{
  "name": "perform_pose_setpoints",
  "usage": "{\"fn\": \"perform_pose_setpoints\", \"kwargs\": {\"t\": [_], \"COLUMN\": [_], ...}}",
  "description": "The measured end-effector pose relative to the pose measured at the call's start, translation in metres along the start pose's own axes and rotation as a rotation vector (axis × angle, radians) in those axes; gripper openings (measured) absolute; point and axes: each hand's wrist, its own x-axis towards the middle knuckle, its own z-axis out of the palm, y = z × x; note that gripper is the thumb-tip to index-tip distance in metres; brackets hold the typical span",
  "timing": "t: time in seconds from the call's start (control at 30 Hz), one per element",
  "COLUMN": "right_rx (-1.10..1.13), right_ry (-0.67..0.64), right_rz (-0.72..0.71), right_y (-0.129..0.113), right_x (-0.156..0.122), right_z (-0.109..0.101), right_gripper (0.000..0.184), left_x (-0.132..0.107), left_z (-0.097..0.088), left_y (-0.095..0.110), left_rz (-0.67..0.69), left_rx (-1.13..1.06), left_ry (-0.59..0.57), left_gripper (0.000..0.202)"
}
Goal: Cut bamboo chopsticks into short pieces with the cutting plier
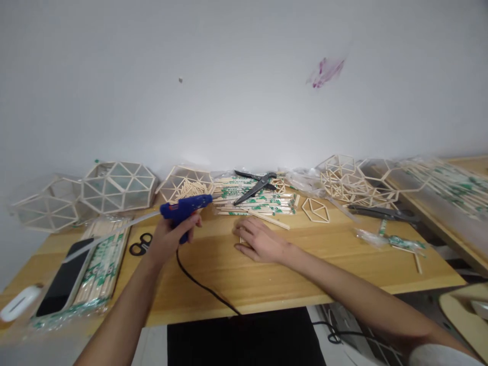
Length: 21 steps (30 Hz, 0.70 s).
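My left hand [171, 236] is wrapped round the grip of a blue hot glue gun [185, 207], held above the table with its nozzle pointing right. A long pale glue stick [125, 227] sticks out of its back, and a black cord [204, 285] hangs down from the grip. On the tabletop rests my right hand [260, 240], its fingers bent and closed on a small wooden stick piece [241, 236] that they mostly hide. Just beyond it lie a loose wooden stick [269, 219] and black-handled pliers [256, 188] on bagged sticks [224, 195].
Glued stick domes [118, 188] stand along the wall at left. Black scissors [141, 244], a phone [64, 277] and a white case [20, 303] lie left. A flat stick frame [315, 210], piled stick frames [351, 188] and a dark tool [383, 212] lie right.
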Motion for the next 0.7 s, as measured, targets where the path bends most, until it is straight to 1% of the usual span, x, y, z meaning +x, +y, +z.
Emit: {"fn": "perform_pose_setpoints", "kwargs": {"t": [0.07, 0.2, 0.27, 0.33, 0.4, 0.47, 0.53, 0.57, 0.6, 0.63, 0.67, 0.7], "right_rx": [0.014, 0.056, 0.082, 0.115, 0.189, 0.322, 0.444, 0.473, 0.5, 0.54, 0.586, 0.634], "right_ry": [0.015, 0.057, 0.08, 0.112, 0.13, 0.09, -0.001, -0.054, -0.102, -0.159, -0.211, -0.252], "right_rz": [0.004, 0.013, 0.01, 0.012, 0.035, 0.095, 0.218, 0.288, 0.359, 0.42, 0.468, 0.5], "right_y": [0.003, 0.009, 0.009, 0.0, -0.02, -0.05, -0.083, -0.097, -0.109, -0.117, -0.123, -0.127], "right_x": [-0.001, -0.001, -0.001, -0.002, -0.008, -0.02, -0.034, -0.041, -0.048, -0.052, -0.055, -0.057], "right_z": [-0.002, -0.003, -0.005, -0.01, -0.019, -0.029, -0.036, -0.037, -0.037, -0.036, -0.034, -0.033], "right_gripper": [0.028, 0.024, 0.022, 0.018, 0.016, 0.017, 0.026, 0.035, 0.043, 0.047, 0.047, 0.042], "left_x": [0.005, 0.018, 0.021, 0.02, 0.013, 0.002, -0.011, -0.018, -0.024, -0.029, -0.034, -0.038], "left_z": [0.015, 0.042, 0.05, 0.054, 0.053, 0.048, 0.041, 0.038, 0.034, 0.031, 0.028, 0.026], "left_y": [-0.006, -0.01, -0.009, -0.007, 0.0, 0.014, 0.034, 0.044, 0.055, 0.064, 0.071, 0.077], "left_rz": [-0.017, 0.004, 0.009, -0.003, -0.026, -0.034, -0.017, -0.018, -0.017, -0.026, -0.037, -0.045], "left_rx": [0.004, -0.029, -0.049, -0.075, -0.127, -0.217, -0.327, -0.379, -0.429, -0.472, -0.505, -0.524], "left_ry": [-0.026, -0.05, -0.058, -0.05, -0.012, 0.068, 0.168, 0.207, 0.243, 0.256, 0.261, 0.262], "left_gripper": [0.029, 0.03, 0.031, 0.032, 0.032, 0.03, 0.025, 0.023, 0.021, 0.02, 0.02, 0.024]}}
